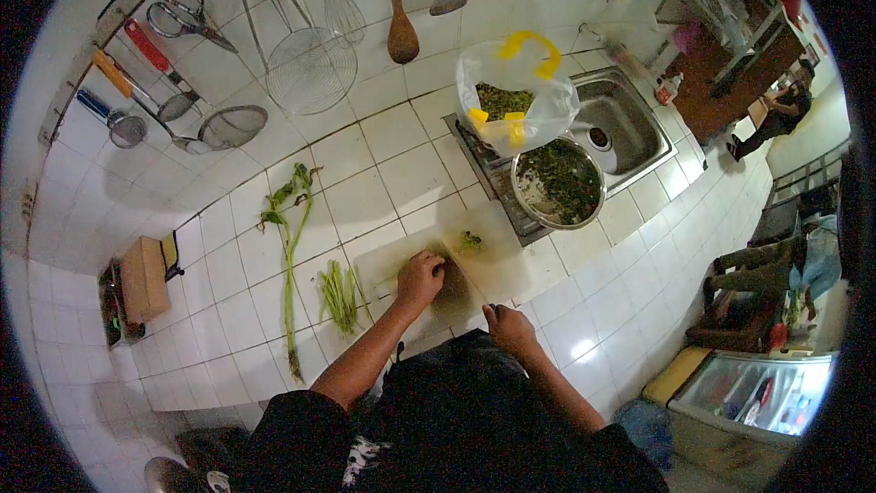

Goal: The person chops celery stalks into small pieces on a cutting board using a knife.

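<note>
My left hand (422, 280) is closed on the cutting board, its fingers curled over pale green vegetable stalks (387, 279) that show faintly on its left side. My right hand (513, 329) grips the dark handle of a knife (470, 281), whose blade slants up and left across the board close to my left fingertips. A small heap of chopped greens (470, 242) sits on the translucent cutting board (502, 260), beyond the blade. Left of the board lie a bunch of cut stalks (339, 298) and a long leafy stem (290, 256).
A steel bowl of chopped greens (558, 184) and a plastic bag with yellow handles (518, 91) stand beside the sink (630, 119). Strainers, scissors (189, 14) and a wooden spoon (401, 32) hang on the wall. Other people (785, 110) are at the far right.
</note>
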A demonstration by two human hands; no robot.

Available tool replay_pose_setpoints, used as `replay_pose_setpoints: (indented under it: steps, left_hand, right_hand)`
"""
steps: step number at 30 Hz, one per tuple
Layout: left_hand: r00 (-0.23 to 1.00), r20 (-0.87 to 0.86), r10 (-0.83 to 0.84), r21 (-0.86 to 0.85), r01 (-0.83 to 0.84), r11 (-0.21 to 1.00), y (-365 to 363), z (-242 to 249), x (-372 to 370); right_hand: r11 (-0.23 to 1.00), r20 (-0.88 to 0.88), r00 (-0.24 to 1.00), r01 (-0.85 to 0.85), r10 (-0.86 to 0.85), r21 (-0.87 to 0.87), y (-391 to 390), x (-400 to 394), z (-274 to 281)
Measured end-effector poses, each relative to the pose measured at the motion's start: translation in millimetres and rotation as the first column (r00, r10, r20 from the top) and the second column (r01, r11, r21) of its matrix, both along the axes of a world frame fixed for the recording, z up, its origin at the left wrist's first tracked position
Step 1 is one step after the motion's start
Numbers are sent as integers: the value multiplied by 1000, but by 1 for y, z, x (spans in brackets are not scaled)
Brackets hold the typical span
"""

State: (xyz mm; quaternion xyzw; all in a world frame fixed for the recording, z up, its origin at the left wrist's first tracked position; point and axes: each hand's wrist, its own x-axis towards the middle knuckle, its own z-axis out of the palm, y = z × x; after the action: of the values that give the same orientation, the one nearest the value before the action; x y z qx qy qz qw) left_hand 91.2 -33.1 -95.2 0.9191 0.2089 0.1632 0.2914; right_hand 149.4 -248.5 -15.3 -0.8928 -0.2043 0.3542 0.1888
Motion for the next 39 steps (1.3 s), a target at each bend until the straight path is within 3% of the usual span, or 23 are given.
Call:
replay_pose_setpoints:
  steps: [2, 4, 7, 8, 11, 12, 16, 18, 23, 27, 31, 33, 37, 39]
  left_hand:
    - [999, 38, 10, -3, -10, 1000, 1, 0, 0]
    - [997, -68, 44, -100, -51, 994, 3, -1, 4]
    - [1000, 19, 16, -152, -13, 988, 5, 1, 1]
    - [995, -99, 10, -199, -30, 979, 7, 3, 4]
    - [1000, 19, -4, -85, 6, 996, 6, -7, 2]
    - [995, -98, -10, -182, -8, 983, 7, -4, 2]
    - [990, -142, 8, -139, -28, 990, 2, 1, 1]
    - [999, 39, 7, -37, -6, 999, 3, -7, 2]
    - [999, -30, 13, -83, -15, 996, 5, -9, 5]
    - [988, -137, 68, -112, -84, 990, 4, 0, 3]
    - [991, -103, 82, -117, -94, 989, 2, 2, -1]
    - [991, -70, 117, -87, -123, 989, 1, -4, 0]
    - [994, -47, 95, -144, -101, 984, 5, -8, 1]
    - [993, -50, 102, -156, -109, 982, 5, -7, 1]
  right_hand:
    - [999, 5, 1000, 23, -23, -33, -5, -3, -4]
    - [1000, -14, 1000, 22, -22, -2, -10, -5, -8]
    - [999, -59, 998, 13, -11, 35, -16, -5, -9]
    - [998, -63, 998, -1, 5, 56, -18, -7, -8]
    - [999, -80, 996, -43, 43, 10, -17, -2, -14]
    - [999, -88, 995, -49, 50, 16, -16, -2, -10]
    - [999, -75, 996, -38, 39, 15, -16, -2, -3]
    - [999, -58, 998, -34, 35, 32, -11, 4, -6]
    - [993, -30, 999, -23, 27, 113, -11, 3, 7]
    - [993, -18, 997, -78, 80, 85, -24, 1, -19]
    - [998, -44, 997, -59, 60, 25, -21, 0, -4]
    - [990, -10, 997, -78, 80, 117, -16, 5, -9]
    - [992, 48, 997, -64, 59, 113, -18, 8, -5]
    - [991, -56, 993, -96, 101, 91, -23, 10, 2]
